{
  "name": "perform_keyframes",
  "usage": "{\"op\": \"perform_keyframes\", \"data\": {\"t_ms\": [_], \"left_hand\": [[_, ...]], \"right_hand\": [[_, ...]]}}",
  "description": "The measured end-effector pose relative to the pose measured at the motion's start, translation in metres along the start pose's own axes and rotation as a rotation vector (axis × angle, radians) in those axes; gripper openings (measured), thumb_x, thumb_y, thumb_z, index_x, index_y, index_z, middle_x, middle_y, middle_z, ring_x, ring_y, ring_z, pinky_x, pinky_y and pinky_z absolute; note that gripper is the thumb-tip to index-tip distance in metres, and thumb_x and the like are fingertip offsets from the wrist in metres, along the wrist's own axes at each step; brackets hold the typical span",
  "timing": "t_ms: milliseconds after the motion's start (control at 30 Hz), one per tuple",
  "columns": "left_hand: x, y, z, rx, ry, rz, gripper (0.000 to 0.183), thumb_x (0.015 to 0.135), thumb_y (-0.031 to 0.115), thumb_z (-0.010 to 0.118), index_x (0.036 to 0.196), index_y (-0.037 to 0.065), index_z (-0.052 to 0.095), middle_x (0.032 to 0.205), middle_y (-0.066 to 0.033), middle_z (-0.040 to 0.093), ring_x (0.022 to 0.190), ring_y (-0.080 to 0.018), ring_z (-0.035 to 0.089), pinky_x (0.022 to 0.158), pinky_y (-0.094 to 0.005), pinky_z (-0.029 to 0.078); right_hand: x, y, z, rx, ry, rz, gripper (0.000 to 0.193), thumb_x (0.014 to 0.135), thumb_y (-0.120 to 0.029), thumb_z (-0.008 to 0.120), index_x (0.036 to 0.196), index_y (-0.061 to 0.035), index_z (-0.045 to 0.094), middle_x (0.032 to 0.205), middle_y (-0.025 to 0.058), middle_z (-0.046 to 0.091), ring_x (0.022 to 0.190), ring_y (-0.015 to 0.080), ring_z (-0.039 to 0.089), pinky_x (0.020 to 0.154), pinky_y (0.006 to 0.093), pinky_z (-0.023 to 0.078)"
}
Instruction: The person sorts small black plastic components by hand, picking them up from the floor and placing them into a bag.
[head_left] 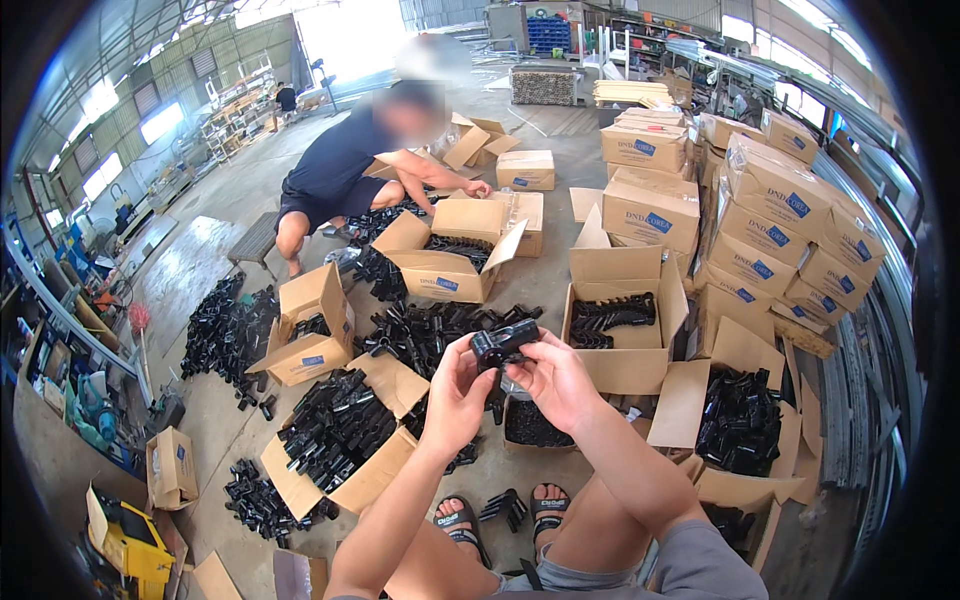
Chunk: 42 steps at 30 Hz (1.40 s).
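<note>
I hold up a black tubular plastic fitting (504,343), with a short branch at its near side, in front of my knees. Its left end and underside are gripped by my left hand (455,390), thumb and fingers closed round it. Thumb and fingers of my right hand (556,378) close on its right end. Just below my hands stands a box of small black parts (537,424), partly hidden by my right forearm. To the left lies an open carton (375,487) filled with black fittings. Several more black fittings (503,508) lie on the floor between my feet.
Ahead on the right, an open carton (625,372) holds fittings in rows. Loose fittings (225,330) are heaped on the floor at the left. Closed cartons (780,195) are stacked at the right. A co-worker (335,165) crouches beyond, reaching over a carton (440,286). A yellow toolbox (140,548) stands lower left.
</note>
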<state>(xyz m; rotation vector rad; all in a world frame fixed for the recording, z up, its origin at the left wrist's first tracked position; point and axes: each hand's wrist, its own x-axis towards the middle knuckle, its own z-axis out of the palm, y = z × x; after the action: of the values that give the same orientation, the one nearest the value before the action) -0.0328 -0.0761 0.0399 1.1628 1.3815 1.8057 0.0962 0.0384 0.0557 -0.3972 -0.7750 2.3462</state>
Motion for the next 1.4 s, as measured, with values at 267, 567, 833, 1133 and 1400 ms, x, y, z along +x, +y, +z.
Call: {"op": "perform_keyframes", "data": {"t_ms": [267, 567, 833, 1133, 1400], "left_hand": [[0.0, -0.017, 0.0, -0.185, 0.03, -0.24, 0.055, 0.103, 0.004, 0.056, 0.154, 0.01, 0.038, 0.116, -0.0051, 0.066, 0.101, -0.0117, 0.065, 0.083, -0.0247, 0.052], [0.013, -0.024, -0.003, -0.226, 0.027, -0.301, 0.058, 0.1, 0.003, 0.06, 0.154, 0.008, 0.04, 0.109, -0.0006, 0.067, 0.093, -0.006, 0.062, 0.079, -0.0212, 0.049], [0.022, -0.037, 0.004, -0.172, -0.059, -0.314, 0.065, 0.093, -0.004, 0.069, 0.151, 0.003, 0.042, 0.108, -0.002, 0.068, 0.094, -0.0053, 0.061, 0.081, -0.022, 0.049], [0.022, -0.047, -0.007, -0.475, -0.096, -0.655, 0.036, 0.089, 0.002, 0.076, 0.124, 0.002, 0.067, 0.117, -0.0078, 0.073, 0.108, -0.0127, 0.067, 0.097, -0.0302, 0.052], [0.023, -0.038, -0.014, -0.513, -0.072, -0.618, 0.041, 0.086, -0.002, 0.077, 0.125, 0.002, 0.067, 0.113, -0.0074, 0.074, 0.1, -0.0116, 0.068, 0.094, -0.0293, 0.052]], "right_hand": [[0.009, 0.005, -0.023, -0.161, -0.028, -0.016, 0.039, 0.099, -0.007, 0.066, 0.134, 0.0048, 0.053, 0.116, 0.0114, 0.067, 0.101, 0.0177, 0.069, 0.093, 0.0292, 0.058], [0.025, 0.011, -0.031, -0.455, 0.003, -0.196, 0.043, 0.095, -0.006, 0.072, 0.132, 0.0094, 0.054, 0.111, 0.0081, 0.07, 0.094, 0.0106, 0.067, 0.08, 0.0252, 0.055], [0.029, 0.006, -0.035, -0.421, 0.107, -0.201, 0.031, 0.097, -0.008, 0.07, 0.123, 0.0058, 0.06, 0.106, 0.0082, 0.071, 0.091, 0.0108, 0.068, 0.081, 0.0258, 0.057], [0.033, 0.008, -0.043, -0.557, 0.033, -0.291, 0.036, 0.097, -0.007, 0.07, 0.128, 0.0047, 0.058, 0.109, 0.0099, 0.071, 0.095, 0.0124, 0.069, 0.08, 0.0261, 0.057], [0.026, 0.004, -0.048, -0.508, -0.03, -0.187, 0.04, 0.095, -0.008, 0.072, 0.13, 0.0043, 0.057, 0.117, 0.011, 0.068, 0.098, 0.0136, 0.067, 0.087, 0.028, 0.056]]}}
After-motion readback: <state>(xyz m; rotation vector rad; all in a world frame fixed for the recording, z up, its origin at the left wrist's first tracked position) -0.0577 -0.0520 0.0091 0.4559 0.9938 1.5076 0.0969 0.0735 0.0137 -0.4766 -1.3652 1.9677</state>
